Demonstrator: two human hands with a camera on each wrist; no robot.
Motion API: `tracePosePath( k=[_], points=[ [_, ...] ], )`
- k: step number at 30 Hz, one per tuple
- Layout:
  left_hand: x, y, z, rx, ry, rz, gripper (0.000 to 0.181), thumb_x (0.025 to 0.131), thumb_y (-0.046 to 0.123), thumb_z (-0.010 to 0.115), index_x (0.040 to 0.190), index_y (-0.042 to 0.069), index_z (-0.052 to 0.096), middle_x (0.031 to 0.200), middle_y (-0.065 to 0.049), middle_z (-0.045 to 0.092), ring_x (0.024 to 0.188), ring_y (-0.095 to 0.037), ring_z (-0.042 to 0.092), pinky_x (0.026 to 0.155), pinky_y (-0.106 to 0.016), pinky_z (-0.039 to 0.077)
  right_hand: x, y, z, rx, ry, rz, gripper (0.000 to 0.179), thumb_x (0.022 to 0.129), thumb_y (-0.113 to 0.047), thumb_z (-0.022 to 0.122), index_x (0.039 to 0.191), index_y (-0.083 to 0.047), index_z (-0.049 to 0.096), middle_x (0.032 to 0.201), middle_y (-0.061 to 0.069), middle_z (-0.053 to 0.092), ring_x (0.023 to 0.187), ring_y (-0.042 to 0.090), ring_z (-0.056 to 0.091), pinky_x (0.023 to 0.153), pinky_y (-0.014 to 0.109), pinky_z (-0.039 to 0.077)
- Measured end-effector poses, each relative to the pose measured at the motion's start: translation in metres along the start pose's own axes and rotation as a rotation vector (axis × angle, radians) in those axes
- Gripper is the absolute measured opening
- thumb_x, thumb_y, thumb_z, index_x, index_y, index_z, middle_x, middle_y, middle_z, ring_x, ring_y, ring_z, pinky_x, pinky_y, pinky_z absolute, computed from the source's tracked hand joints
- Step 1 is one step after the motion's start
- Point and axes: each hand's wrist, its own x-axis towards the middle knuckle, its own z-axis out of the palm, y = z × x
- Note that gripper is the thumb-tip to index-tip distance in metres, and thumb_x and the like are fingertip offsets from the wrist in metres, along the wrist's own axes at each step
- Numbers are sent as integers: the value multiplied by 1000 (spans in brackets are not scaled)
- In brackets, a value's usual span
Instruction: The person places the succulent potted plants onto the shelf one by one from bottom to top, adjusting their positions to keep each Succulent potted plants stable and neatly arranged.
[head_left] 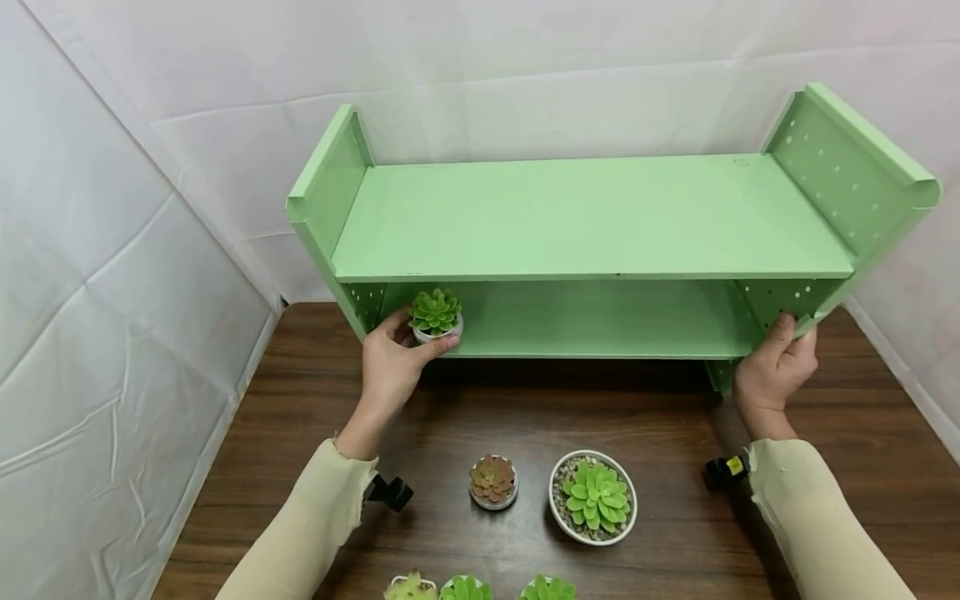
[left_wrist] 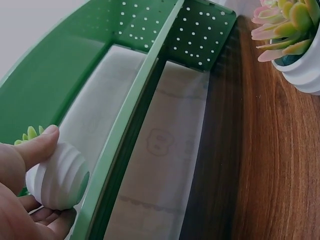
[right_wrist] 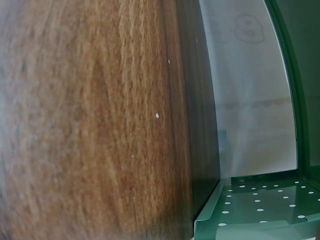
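A light green two-tier shelf [head_left: 585, 217] with hole-punched side panels stands at the back of the wooden table. My left hand [head_left: 392, 362] holds a small green succulent [head_left: 435, 312] in a white pot at the left end of the lower tier. In the left wrist view, thumb and fingers lie around the ribbed white pot [left_wrist: 62, 177], close to the shelf's green front lip. At the other end, my right hand [head_left: 776, 371] grips the lower front edge of the right side panel. The right wrist view shows the perforated panel [right_wrist: 260, 200] but not the hand.
On the table [head_left: 300, 433] in front are a reddish succulent [head_left: 492, 478] in a small pot and a larger green succulent [head_left: 596, 497] in a white bowl with pebbles. Several more potted plants, including a pale one [head_left: 411, 587], line the bottom edge. White sheeting [head_left: 510, 100] hangs behind.
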Motion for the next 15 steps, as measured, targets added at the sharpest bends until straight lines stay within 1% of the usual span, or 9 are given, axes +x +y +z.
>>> tracePosePath(
  k=[7, 10, 15],
  points=[
    [2, -1, -2, -10, -11, -2, 70, 75, 9, 87, 135, -2, 55, 128, -14, 58, 116, -22, 58, 88, -33, 52, -1, -13, 2, 1, 3, -2, 28, 104, -8, 45, 121, -8, 67, 106, 15, 69, 94, 19, 67, 81, 23, 49],
    [2, -1, -2, -12, -24, 11, 68, 76, 9, 87, 134, -2, 55, 126, -15, 59, 115, -22, 58, 87, -32, 52, -1, -11, 2, 3, 1, 4, 28, 104, -8, 45, 121, -8, 67, 106, 15, 69, 94, 19, 66, 82, 24, 49],
    [3, -1, -3, -6, -37, 16, 64, 76, 10, 87, 132, -1, 57, 123, -13, 61, 112, -20, 60, 86, -30, 53, -1, -3, 0, -10, 1, 11, 27, 104, -11, 47, 121, -11, 68, 105, 10, 70, 91, 15, 66, 80, 22, 48]
  ],
)
